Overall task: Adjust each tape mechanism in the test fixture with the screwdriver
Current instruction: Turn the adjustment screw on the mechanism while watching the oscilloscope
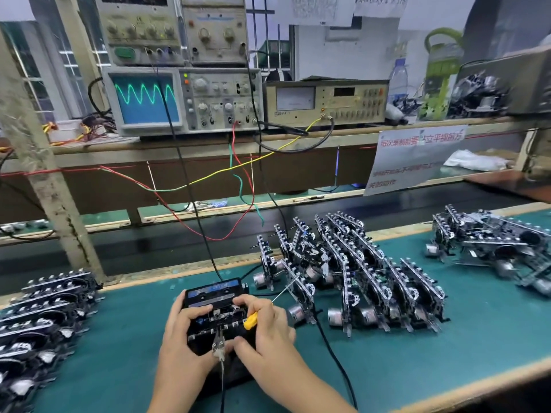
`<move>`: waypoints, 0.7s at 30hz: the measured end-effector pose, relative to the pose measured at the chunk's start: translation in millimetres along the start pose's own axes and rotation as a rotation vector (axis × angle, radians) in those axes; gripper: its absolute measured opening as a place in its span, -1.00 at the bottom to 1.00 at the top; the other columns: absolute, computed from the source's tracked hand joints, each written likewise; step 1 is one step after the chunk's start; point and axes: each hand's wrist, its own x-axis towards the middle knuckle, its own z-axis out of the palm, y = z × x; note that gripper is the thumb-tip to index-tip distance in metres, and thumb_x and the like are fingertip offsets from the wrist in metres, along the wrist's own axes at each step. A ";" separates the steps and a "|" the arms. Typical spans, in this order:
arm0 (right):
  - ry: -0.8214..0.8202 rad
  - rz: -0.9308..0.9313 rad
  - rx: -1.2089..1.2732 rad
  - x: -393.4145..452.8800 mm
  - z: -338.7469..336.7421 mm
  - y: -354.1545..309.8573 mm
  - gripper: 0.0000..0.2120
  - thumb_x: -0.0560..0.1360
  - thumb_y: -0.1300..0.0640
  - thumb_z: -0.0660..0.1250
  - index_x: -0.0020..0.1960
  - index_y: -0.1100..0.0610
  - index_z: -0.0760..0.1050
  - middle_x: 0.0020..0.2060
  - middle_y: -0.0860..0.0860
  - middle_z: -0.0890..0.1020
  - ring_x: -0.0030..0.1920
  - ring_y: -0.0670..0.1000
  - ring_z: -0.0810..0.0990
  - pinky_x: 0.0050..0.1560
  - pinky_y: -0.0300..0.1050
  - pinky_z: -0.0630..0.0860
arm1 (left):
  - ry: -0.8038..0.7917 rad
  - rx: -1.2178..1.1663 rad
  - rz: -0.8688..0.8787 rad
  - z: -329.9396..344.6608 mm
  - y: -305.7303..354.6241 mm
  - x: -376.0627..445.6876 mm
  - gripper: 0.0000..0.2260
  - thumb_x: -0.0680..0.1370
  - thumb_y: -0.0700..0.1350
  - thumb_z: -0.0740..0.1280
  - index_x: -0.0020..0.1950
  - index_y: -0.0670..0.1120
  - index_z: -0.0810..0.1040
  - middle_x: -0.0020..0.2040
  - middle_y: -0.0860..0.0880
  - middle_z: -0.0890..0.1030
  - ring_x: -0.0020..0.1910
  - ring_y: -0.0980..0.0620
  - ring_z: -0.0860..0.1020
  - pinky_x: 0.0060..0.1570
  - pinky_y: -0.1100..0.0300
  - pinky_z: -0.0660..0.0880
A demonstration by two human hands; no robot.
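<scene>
While the black tape mechanism (219, 318) sits in the black box-shaped test fixture (213, 293) at the front of the green worktop (417, 368), we steady it with the left hand (182, 332), whose fingers curl over its left edge. Our right hand (265, 332) grips the yellow-handled screwdriver (251, 319), shaft pointing away. We should seat the tip squarely, turn in small increments and watch the green trace on the grey oscilloscope (182, 99).
</scene>
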 end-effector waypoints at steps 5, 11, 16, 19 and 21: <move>-0.042 -0.012 0.006 -1.6 -4.0 -1.7 -0.52 0.60 0.01 0.21 0.20 -0.47 0.02 0.28 -0.33 0.25 0.30 -0.14 0.19 0.26 0.01 0.20 | -0.008 -0.002 0.002 -0.2 -0.5 0.5 -0.28 0.21 -0.24 0.69 0.02 0.46 0.49 0.53 0.28 0.26 0.36 0.16 0.38 0.26 0.09 0.33; -0.010 -0.034 -0.017 0.1 -3.1 0.2 -0.43 0.58 0.04 0.21 0.10 -0.58 -0.05 0.33 -0.27 0.31 0.28 -0.16 0.21 0.30 -0.06 0.13 | -0.013 -0.013 0.007 0.5 -4.2 0.3 -0.32 0.22 -0.22 0.70 0.02 0.43 0.50 0.54 0.28 0.25 0.38 0.19 0.37 0.26 0.14 0.31; 0.035 -0.035 0.009 1.7 1.0 5.0 -0.44 0.55 0.09 0.19 0.10 -0.55 0.01 0.31 -0.20 0.37 0.27 -0.15 0.24 0.27 -0.11 0.17 | -0.009 -0.018 0.012 1.3 -5.2 -0.2 -0.33 0.21 -0.21 0.70 0.01 0.42 0.50 0.54 0.27 0.27 0.36 0.21 0.38 0.24 0.17 0.31; 0.040 -0.033 0.024 2.5 1.5 6.7 -0.46 0.53 0.09 0.19 0.10 -0.54 0.03 0.30 -0.21 0.37 0.26 -0.13 0.25 0.26 -0.14 0.18 | -0.005 -0.021 0.013 1.6 -5.9 -0.5 -0.34 0.21 -0.21 0.71 0.01 0.41 0.51 0.54 0.27 0.26 0.36 0.21 0.37 0.26 0.16 0.30; 0.036 -0.029 0.034 2.5 1.5 7.2 -0.47 0.53 0.08 0.18 0.10 -0.54 0.04 0.30 -0.21 0.37 0.27 -0.11 0.26 0.25 -0.15 0.18 | -0.010 -0.022 0.012 1.7 -6.0 -0.5 -0.33 0.21 -0.20 0.70 0.03 0.41 0.50 0.54 0.27 0.26 0.36 0.22 0.36 0.27 0.15 0.30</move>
